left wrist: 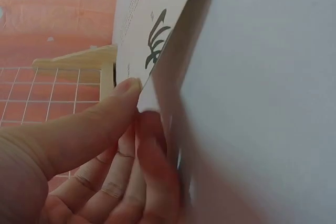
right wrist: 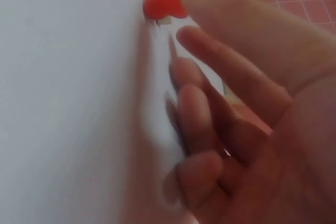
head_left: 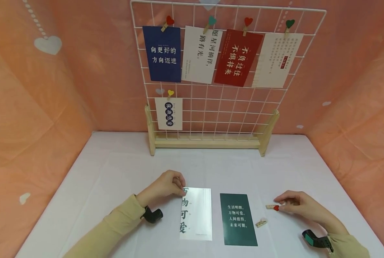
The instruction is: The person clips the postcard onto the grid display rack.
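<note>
A white card with dark lettering (head_left: 199, 218) lies in front of me on the table in the head view. Its upper left corner is pinched between thumb and index finger of my left hand (head_left: 166, 184); in the left wrist view that edge of the card (left wrist: 149, 30) is lifted off the surface. My right hand (head_left: 308, 209) is at a small wooden clothespin with a red heart (head_left: 271, 207). The thumb reaches the heart (right wrist: 164, 3) in the right wrist view, while the index finger (right wrist: 210, 45) stays apart from it.
A dark green card (head_left: 239, 231) and another clothespin (head_left: 261, 223) lie between the hands. Behind them stands a white wire grid (head_left: 222, 104) on a wooden base (head_left: 208, 144). Several cards hang there from heart clothespins, among them a blue card (head_left: 162, 71) and a red card (head_left: 225, 68).
</note>
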The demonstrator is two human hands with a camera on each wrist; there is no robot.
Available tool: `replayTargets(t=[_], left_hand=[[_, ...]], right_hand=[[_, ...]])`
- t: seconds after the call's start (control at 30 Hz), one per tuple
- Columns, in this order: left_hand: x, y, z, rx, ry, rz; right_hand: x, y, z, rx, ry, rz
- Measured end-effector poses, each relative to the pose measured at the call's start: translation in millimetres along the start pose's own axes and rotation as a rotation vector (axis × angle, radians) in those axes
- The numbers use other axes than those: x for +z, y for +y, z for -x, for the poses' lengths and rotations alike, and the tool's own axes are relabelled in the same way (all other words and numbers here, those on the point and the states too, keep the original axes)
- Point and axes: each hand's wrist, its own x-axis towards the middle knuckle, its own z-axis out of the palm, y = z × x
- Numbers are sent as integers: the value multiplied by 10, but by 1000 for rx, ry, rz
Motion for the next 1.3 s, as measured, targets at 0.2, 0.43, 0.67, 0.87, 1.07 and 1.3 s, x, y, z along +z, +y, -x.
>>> replayTargets(t=[0.2, 0.43, 0.67, 0.87, 1.07, 1.3], left_hand=[[-67, -4, -32, -34, -12, 65], [-117, -46, -30, -58, -1, 97], [-145, -47, -22, -40, -29, 155], [-161, -51, -38, -34, -38, 142], [-175, -41, -42, -26, -35, 118], [-186, -45, -50, -69, -35, 175]], right_hand=[[40, -47, -23, -34, 29, 47], [59, -50, -40, -32, 34, 71], [58, -46, -45, -35, 44, 101], [54, -54, -24, -4, 52, 84], [53, -43, -31, -27, 59, 72], [18, -27, -6, 47, 53, 0]])
